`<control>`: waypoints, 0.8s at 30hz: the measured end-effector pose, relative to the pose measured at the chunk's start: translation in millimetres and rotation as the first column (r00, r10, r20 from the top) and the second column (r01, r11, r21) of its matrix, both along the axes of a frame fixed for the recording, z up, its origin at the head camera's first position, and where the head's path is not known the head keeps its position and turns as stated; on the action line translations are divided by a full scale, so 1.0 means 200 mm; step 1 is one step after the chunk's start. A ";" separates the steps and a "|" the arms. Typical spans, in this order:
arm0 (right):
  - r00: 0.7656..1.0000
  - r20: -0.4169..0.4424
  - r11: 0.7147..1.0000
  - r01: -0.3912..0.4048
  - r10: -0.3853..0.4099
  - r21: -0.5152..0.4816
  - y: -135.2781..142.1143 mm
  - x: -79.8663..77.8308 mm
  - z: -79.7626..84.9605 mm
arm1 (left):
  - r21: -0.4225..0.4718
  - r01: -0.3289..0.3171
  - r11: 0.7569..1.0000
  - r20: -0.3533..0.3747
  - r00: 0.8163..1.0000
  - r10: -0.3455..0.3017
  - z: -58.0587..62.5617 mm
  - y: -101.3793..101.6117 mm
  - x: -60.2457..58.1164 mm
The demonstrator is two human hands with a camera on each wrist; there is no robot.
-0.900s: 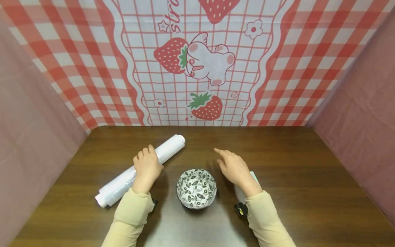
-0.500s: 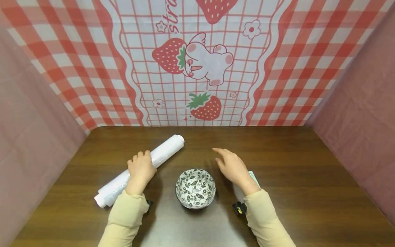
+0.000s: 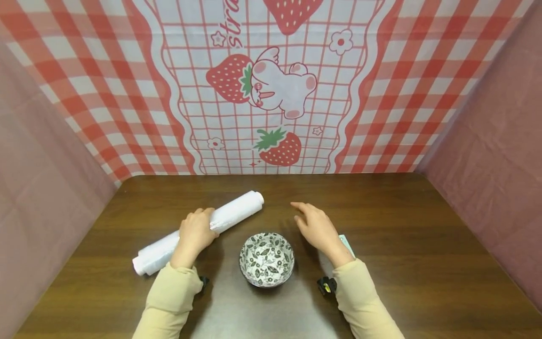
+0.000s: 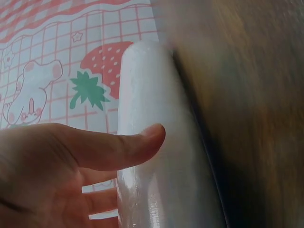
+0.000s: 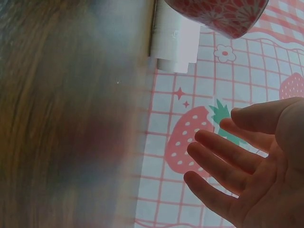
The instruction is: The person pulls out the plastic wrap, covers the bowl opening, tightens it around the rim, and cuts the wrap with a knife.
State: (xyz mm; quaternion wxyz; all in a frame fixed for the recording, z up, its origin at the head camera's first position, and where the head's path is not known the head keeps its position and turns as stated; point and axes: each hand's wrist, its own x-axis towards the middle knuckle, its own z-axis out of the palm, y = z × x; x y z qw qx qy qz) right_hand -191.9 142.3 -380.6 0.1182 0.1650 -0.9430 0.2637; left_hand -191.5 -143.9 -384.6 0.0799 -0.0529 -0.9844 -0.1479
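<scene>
A long white roll of cling film [image 3: 238,211] slants across the left part of the table. My left hand [image 3: 196,233] grips it around the middle; in the left wrist view the thumb [image 4: 142,145] lies across the wrap, and the other fingers pass out of sight behind it. To the right of the patterned bowl [image 3: 267,260], my right hand [image 3: 318,229] is held with loosely spread fingers and nothing in them. The right wrist view shows that palm [image 5: 266,180] and the bowl's red flowered outside [image 5: 223,14].
A pale green object [image 3: 346,244] lies mostly hidden behind the right wrist. The brown wooden table [image 3: 423,263] ends at a red-checked strawberry cloth [image 3: 271,94] at the back. Pink cloths [image 3: 487,117] hang at both sides.
The left hand slid back along the cling film roll, then turned the roll to a flatter angle, its far end shifting right. The right hand and the bowl have hardly moved.
</scene>
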 end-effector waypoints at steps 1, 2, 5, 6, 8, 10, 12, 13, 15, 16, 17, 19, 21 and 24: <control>1.000 0.002 1.000 0.003 -0.003 -0.004 0.00 0.00 0.00 | 0.000 0.013 1.000 0.003 1.000 -0.013 0.00 0.01 0.00; 1.000 0.005 1.000 0.005 -0.005 -0.010 0.01 0.00 0.00 | 0.001 0.025 1.000 0.005 1.000 -0.025 0.00 0.01 0.00; 1.000 0.013 1.000 0.008 -0.008 -0.020 0.01 -0.01 0.00 | 0.017 0.052 0.999 0.012 0.999 -0.052 0.01 0.03 -0.01; 1.000 0.017 1.000 0.008 -0.008 -0.024 0.01 -0.01 0.00 | 0.022 0.063 0.998 0.014 0.998 -0.063 0.01 0.03 -0.01; 1.000 0.013 1.000 0.008 -0.007 -0.028 0.02 -0.01 0.00 | 0.037 0.085 0.996 0.017 0.996 -0.086 0.01 0.04 -0.02; 1.000 0.003 0.999 0.005 -0.005 -0.031 0.02 -0.01 0.00 | 0.053 0.108 0.993 0.023 0.994 -0.109 0.01 0.05 -0.02; 1.000 -0.008 0.999 0.003 -0.004 -0.036 0.02 -0.01 0.00 | 0.061 0.128 0.990 0.026 0.991 -0.130 0.00 0.06 -0.03; 1.000 -0.015 0.999 0.002 -0.002 -0.034 0.02 -0.01 0.00 | 0.063 0.138 0.988 0.029 0.990 -0.140 0.00 0.07 -0.03; 1.000 -0.026 1.000 -0.006 0.006 -0.028 0.02 -0.02 0.00 | 0.063 0.157 0.986 0.033 0.987 -0.160 0.00 0.08 -0.04; 0.999 -0.034 1.000 -0.013 0.012 -0.021 0.02 -0.03 0.01 | 0.062 0.167 0.984 0.033 0.985 -0.170 0.00 0.09 -0.05; 0.999 -0.041 1.000 -0.021 0.020 -0.017 0.02 -0.03 0.01 | 0.060 0.175 0.983 0.036 0.984 -0.177 0.00 0.09 -0.05; 0.998 -0.055 0.999 -0.037 0.037 -0.004 0.02 -0.04 0.02 | 0.058 0.191 0.980 0.039 0.980 -0.194 0.00 0.10 -0.05; 0.996 -0.070 0.999 -0.049 0.049 0.009 0.02 -0.06 0.02 | 0.054 0.209 0.977 0.038 0.977 -0.211 0.00 0.11 -0.06; 0.995 -0.085 0.998 -0.058 0.060 0.025 0.02 -0.07 0.03 | 0.044 0.228 0.973 0.047 0.972 -0.230 0.01 0.12 -0.06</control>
